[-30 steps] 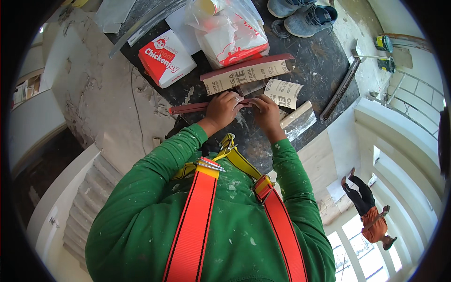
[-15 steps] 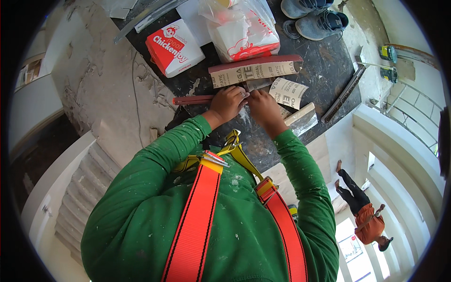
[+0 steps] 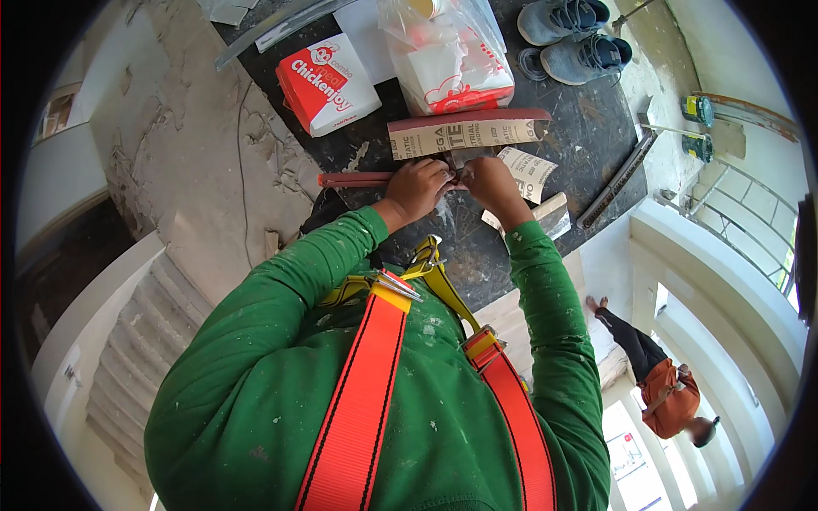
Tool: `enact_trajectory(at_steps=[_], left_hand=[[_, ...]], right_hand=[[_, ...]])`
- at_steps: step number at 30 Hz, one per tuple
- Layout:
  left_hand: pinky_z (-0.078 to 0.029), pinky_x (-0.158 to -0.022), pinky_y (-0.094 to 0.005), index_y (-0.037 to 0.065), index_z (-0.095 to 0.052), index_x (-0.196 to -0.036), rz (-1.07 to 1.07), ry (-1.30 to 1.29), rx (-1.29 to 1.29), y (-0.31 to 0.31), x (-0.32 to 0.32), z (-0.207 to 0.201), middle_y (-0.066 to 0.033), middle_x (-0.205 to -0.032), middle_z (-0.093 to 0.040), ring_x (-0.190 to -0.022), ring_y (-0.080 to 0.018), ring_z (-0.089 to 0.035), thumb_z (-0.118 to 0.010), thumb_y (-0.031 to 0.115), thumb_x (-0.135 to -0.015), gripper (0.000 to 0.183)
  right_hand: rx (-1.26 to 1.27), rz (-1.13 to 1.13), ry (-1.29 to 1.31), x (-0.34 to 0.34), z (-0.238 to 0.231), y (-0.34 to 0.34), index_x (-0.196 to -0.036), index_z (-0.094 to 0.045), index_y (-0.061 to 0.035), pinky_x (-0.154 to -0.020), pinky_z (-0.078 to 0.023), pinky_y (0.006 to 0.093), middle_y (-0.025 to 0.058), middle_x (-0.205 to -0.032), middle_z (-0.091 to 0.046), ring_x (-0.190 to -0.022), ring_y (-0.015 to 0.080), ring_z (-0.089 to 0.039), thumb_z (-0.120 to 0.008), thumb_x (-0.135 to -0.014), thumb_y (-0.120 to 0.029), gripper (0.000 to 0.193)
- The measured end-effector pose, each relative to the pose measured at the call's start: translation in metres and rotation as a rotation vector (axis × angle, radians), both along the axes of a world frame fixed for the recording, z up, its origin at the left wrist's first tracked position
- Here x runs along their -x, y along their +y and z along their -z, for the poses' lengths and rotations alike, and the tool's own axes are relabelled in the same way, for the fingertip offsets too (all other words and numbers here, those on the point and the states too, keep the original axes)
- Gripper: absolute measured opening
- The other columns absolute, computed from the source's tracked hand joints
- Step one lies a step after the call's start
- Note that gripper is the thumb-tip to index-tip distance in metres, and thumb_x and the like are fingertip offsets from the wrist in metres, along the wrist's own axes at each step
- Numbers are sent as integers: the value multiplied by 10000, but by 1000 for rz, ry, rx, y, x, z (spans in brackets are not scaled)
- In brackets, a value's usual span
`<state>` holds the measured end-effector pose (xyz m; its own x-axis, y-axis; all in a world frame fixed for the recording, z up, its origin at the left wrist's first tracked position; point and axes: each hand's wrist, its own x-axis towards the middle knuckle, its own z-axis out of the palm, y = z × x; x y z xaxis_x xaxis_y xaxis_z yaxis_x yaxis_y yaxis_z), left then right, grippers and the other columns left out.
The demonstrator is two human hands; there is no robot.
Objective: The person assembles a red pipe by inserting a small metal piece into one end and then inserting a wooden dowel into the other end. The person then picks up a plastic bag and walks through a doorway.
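My left hand (image 3: 418, 189) and my right hand (image 3: 492, 181) come together over the dark tabletop. Fingers on both are closed in a pinch, the tips almost touching, and whatever lies between them is too small to make out. A folded red sandpaper strip (image 3: 351, 180) runs in beneath my left hand; I cannot tell whether it is gripped. Just beyond lies a long curled sandpaper sheet (image 3: 464, 136), beige-backed and red on its grit side. A dark flat piece (image 3: 470, 155) shows partly behind my right fingers. Beside that hand rests a smaller curved sandpaper piece (image 3: 527, 170).
A red-and-white food box (image 3: 328, 85) and a plastic bag (image 3: 447, 64) stand on the dark table (image 3: 596, 128). Grey shoes (image 3: 586, 58) sit far right. A wide-bladed tool (image 3: 554, 217) and a long dark bar (image 3: 620, 177) lie right. An orange-shirted person (image 3: 671, 399) stands farther off.
My right hand has curled inward, its fingers bending down toward my left fingertips. The whole view has shifted slightly. The person in orange has changed arm and leg position.
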<state>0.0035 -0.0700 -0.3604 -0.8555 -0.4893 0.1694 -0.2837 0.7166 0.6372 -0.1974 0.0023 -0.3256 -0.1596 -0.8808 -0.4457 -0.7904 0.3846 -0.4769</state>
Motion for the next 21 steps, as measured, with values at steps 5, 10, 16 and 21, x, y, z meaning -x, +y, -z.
enact_trajectory(at_steps=[5, 10, 16, 21], left_hand=[[-536, -829, -416, 110, -746, -1002, -8, 8, 8, 0, 0, -1, -26, -1090, -691, -1002, -245, -682, -771, 187, -850, 172], [-530, -843, -412, 109, -745, -1000, -12, 11, 33, 2, -2, 2, -28, -1087, -694, -1006, -248, -675, -769, 205, -863, 168], [-532, -853, -421, 101, -731, -1032, 25, 27, 17, 4, -1, 0, -47, -1084, -691, -1003, -267, -670, -747, 182, -892, 162], [-513, -873, -437, 84, -703, -1146, 69, -34, 4, -3, -2, -5, -71, -1084, -659, -1035, -289, -651, -745, 184, -891, 278]], right_hand=[[-17, 9, 13, -4, -10, -7, -837, -767, -34, -736, -561, 518, 251, -805, -710, -798, 451, -707, -762, -815, -181, 149], [-3, 12, 45, -8, -4, -6, -845, -763, -15, -750, -565, 524, 257, -797, -705, -812, 455, -708, -808, -782, -208, 208], [-17, 1, 163, -14, 13, -8, -877, -769, -25, -787, -578, 521, 235, -854, -731, -851, 439, -723, -868, -732, -252, 287], [63, 369, 109, -14, -36, 21, -871, -752, -21, -719, -569, 467, 202, -854, -747, -814, 393, -734, -908, -755, -329, 365]])
